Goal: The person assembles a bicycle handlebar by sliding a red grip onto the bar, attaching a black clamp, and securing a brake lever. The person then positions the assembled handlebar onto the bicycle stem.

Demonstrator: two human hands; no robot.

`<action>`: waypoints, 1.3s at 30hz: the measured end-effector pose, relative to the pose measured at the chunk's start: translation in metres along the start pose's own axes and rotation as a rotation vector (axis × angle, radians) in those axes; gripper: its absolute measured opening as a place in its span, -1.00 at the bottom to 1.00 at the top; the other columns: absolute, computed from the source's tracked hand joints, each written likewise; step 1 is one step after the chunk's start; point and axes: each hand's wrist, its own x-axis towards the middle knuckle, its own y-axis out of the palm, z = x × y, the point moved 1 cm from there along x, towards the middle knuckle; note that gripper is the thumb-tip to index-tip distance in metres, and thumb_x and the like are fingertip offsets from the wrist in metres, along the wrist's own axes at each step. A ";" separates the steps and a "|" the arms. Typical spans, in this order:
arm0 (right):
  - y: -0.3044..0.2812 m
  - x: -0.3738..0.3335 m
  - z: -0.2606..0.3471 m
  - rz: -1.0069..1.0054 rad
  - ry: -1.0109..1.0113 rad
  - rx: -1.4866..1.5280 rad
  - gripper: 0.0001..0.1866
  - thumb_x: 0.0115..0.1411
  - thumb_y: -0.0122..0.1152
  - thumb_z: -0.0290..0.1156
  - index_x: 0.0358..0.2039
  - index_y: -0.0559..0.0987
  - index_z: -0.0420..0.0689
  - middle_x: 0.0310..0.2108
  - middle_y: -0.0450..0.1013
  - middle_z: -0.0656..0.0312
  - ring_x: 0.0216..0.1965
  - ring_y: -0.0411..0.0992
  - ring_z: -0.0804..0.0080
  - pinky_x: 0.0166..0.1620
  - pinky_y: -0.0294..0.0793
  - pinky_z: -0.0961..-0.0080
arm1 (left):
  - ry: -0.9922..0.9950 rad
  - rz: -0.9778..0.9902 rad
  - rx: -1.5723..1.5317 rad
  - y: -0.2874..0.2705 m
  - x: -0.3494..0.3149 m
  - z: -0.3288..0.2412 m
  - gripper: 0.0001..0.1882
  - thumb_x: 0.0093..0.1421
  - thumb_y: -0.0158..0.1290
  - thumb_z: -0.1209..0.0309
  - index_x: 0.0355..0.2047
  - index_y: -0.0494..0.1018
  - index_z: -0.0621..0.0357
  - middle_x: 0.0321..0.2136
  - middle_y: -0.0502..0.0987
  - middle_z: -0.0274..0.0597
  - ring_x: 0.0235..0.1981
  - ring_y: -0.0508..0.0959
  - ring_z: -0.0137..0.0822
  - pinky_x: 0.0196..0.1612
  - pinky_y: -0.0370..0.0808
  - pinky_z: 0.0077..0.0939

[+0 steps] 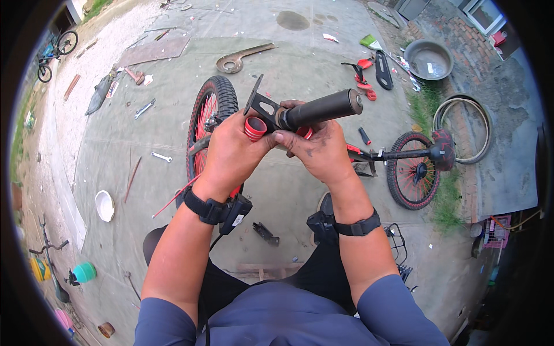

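My left hand [228, 151] is closed at the left end of a black tube [323, 109], beside a flat black bracket plate [265, 108] with cut-out holes. Closed around the tube's near side is my right hand [324, 151], its fingertips darkly smudged. A red ring-shaped cup with pale stripes [255, 128] shows at my left hand, and a second red cup [304, 132] peeks out by the right thumb. Whether the cups join the tube cannot be seen. Just beneath stands a bicycle with a knobbly, red-spoked wheel [210, 109]; my hands hide much of its frame.
The bicycle's other wheel [412, 170] and black saddle [442, 150] are at right. Spanners [161, 157], a curved chain guard [245, 57] and a white bowl [105, 206] lie about. A grey basin [429, 59] and loose tyres [464, 128] sit by the brick wall.
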 end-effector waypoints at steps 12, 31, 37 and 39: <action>-0.007 0.036 -0.008 -0.028 0.003 0.057 -0.42 0.15 0.56 -0.52 0.16 0.54 -0.29 -0.16 0.57 0.23 -0.37 0.50 0.59 -0.43 0.52 0.62 | -0.020 -0.019 0.044 0.005 0.037 0.006 -0.60 0.09 0.42 0.36 -0.13 0.59 0.32 -0.31 0.68 0.01 -0.27 0.70 -0.10 -0.15 0.62 -0.30; -0.009 0.050 -0.018 -0.137 -0.081 0.200 -0.63 0.29 0.44 -0.46 0.09 0.62 -0.17 -0.23 0.66 0.29 -0.48 0.48 0.73 -0.47 0.46 0.74 | -0.027 -0.034 0.002 0.010 0.053 0.007 -0.58 0.02 0.48 0.39 -0.16 0.60 0.31 -0.32 0.69 -0.03 -0.29 0.71 -0.17 -0.17 0.62 -0.35; -0.010 0.049 -0.015 -0.135 -0.062 0.248 -0.72 0.25 0.45 -0.55 -0.05 0.62 -0.28 -0.22 0.65 0.20 -0.33 0.59 0.60 -0.31 0.71 0.59 | -0.013 -0.046 0.021 0.010 0.053 0.007 -0.58 0.03 0.47 0.39 -0.15 0.59 0.32 -0.32 0.69 -0.02 -0.29 0.71 -0.17 -0.17 0.62 -0.35; -0.010 0.050 -0.016 -0.123 -0.050 0.263 -0.70 0.26 0.45 -0.55 -0.02 0.62 -0.28 -0.21 0.65 0.20 -0.33 0.60 0.60 -0.30 0.70 0.60 | -0.012 -0.047 0.036 0.010 0.053 0.007 -0.57 0.03 0.47 0.38 -0.15 0.59 0.32 -0.31 0.69 -0.02 -0.29 0.71 -0.16 -0.17 0.62 -0.35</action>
